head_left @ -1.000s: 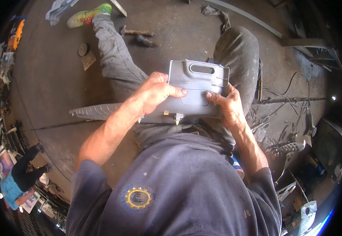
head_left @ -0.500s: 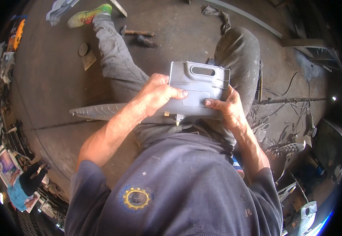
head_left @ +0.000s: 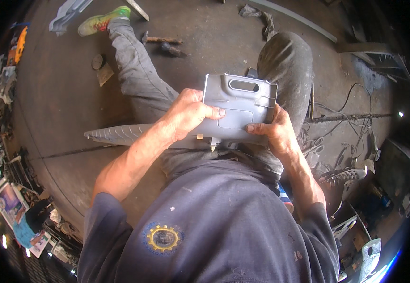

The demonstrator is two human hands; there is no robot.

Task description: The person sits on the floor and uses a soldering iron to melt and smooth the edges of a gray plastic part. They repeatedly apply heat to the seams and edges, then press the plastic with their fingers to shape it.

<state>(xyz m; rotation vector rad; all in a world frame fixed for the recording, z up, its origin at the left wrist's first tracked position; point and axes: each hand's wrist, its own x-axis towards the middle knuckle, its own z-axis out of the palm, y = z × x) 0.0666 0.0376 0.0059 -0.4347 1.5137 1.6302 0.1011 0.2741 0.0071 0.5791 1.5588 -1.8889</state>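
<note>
A long grey plastic panel (head_left: pixel 235 118) lies across my lap, its ribbed, tapered end reaching out to the left beneath my left forearm. Near its far edge is an oval slot, and a small clip shows on its near edge. My left hand (head_left: pixel 189 113) is closed around the panel's left side, thumb lying on the face. On the right side, my right hand (head_left: pixel 277 127) grips the panel too, its thumb pressed on the lower right of the face. The other fingers of both hands are mostly hidden behind the panel.
Two hammers (head_left: pixel 164 41) lie on the floor between my legs. A round disc (head_left: pixel 97 61) and a flat square piece (head_left: pixel 104 74) rest to the left. Cables (head_left: pixel 356 123) and scissors (head_left: pixel 314 144) are on the right. A person in a blue top (head_left: pixel 28 227) is at far left.
The view has shifted slightly. Both hands keep the same hold, and the panel has barely moved.
</note>
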